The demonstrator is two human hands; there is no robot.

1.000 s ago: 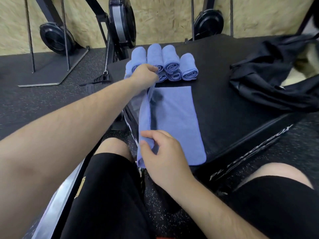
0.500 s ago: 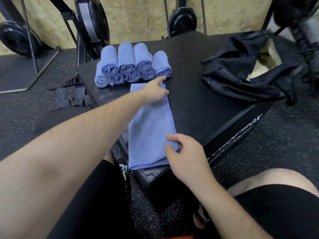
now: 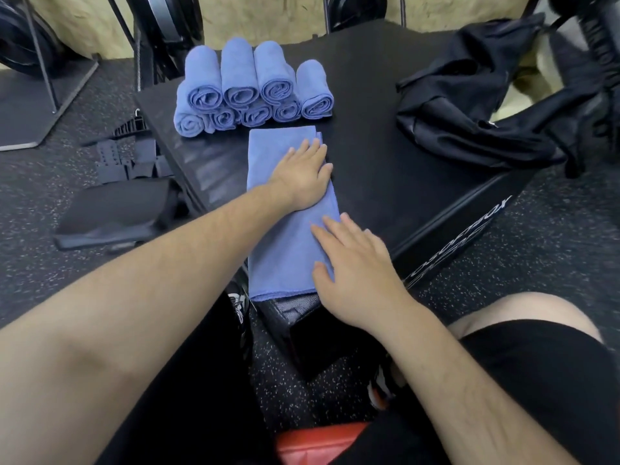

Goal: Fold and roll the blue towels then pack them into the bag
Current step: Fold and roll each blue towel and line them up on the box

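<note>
A blue towel (image 3: 278, 236), folded into a long narrow strip, lies on the black padded box (image 3: 385, 182) with its near end at the box's front corner. My left hand (image 3: 303, 176) presses flat on the strip's far half, fingers straight. My right hand (image 3: 355, 266) rests flat on the strip's near right edge, fingers spread. Behind the strip, several rolled blue towels (image 3: 251, 92) are stacked in two rows. The black bag (image 3: 476, 105) lies crumpled and open at the box's right side.
Black gym equipment and weight plates (image 3: 20, 41) stand along the back wall. A black pad (image 3: 114, 213) and plastic clips (image 3: 127, 159) lie on the speckled rubber floor at left. My knees in black shorts flank the box's front corner.
Both hands carried the towel's left edge over to the right, folding it into a narrow strip. They then let go of the edge and now lie flat on the towel.
</note>
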